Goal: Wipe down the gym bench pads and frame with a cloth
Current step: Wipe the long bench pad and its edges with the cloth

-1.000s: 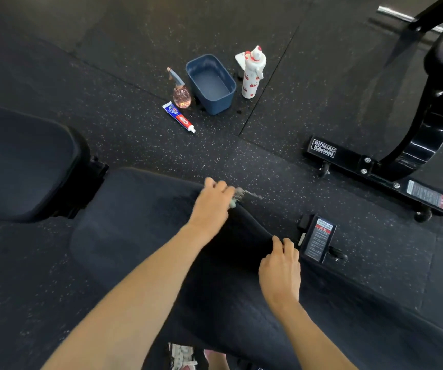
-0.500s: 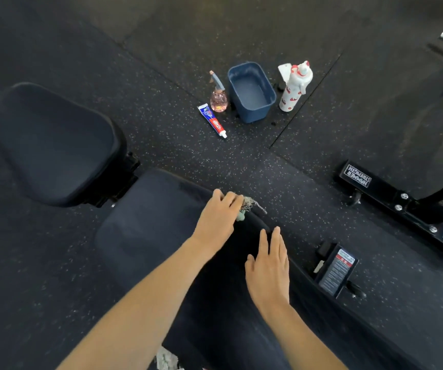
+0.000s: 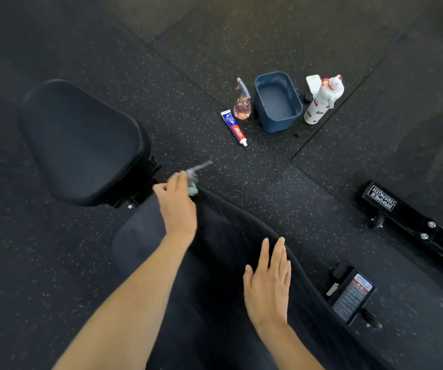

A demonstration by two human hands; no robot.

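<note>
1. Black rubber gym flooring (image 3: 55,263), flecked with pale specks and laid in large tiles, is filling the room below.
2. A long black padded bench pad (image 3: 228,263) is running up the middle; a separate rounded black seat pad (image 3: 81,142) is sitting beyond it, a gap between them.
3. The left hand (image 3: 177,206) is pinching a small pale-green, blurred cloth (image 3: 193,182) at the long pad's far edge.
4. The right hand (image 3: 268,284) is lying flat, fingers spread, gripping nothing, on the pad.
5. On the floor beyond are standing a blue plastic tub (image 3: 277,102), a pink spray bottle (image 3: 241,105), a toothpaste tube (image 3: 233,126) and a white red-patterned bottle (image 3: 322,100).
</note>
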